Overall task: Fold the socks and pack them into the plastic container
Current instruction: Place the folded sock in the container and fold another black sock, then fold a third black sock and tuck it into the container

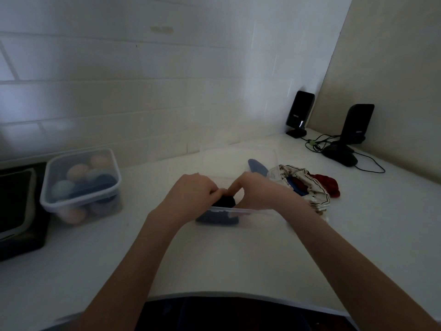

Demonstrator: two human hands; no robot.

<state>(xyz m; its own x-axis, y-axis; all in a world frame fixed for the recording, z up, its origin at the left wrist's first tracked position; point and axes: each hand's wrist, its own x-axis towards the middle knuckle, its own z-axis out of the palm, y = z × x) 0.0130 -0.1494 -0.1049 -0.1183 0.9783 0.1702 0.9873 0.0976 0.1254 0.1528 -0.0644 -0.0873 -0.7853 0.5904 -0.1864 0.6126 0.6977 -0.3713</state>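
A clear plastic container (257, 215) stands open on the white counter in front of me. Both hands reach into it from the near side. My left hand (191, 192) and my right hand (256, 192) meet over a dark folded sock (225, 201) and pinch it between the fingertips. A dark blue sock bundle (214, 218) shows through the container's front wall below them. To the right lies a pile of loose socks (307, 187), cream striped, blue and red. A blue sock (257, 168) sticks up behind the container.
A closed lidded container (80, 182) full of rolled sock balls sits at the left, next to a dark box (19, 209). A clear lid (238, 158) lies behind the open container. Two black speakers (300, 113) with cables stand in the far right corner.
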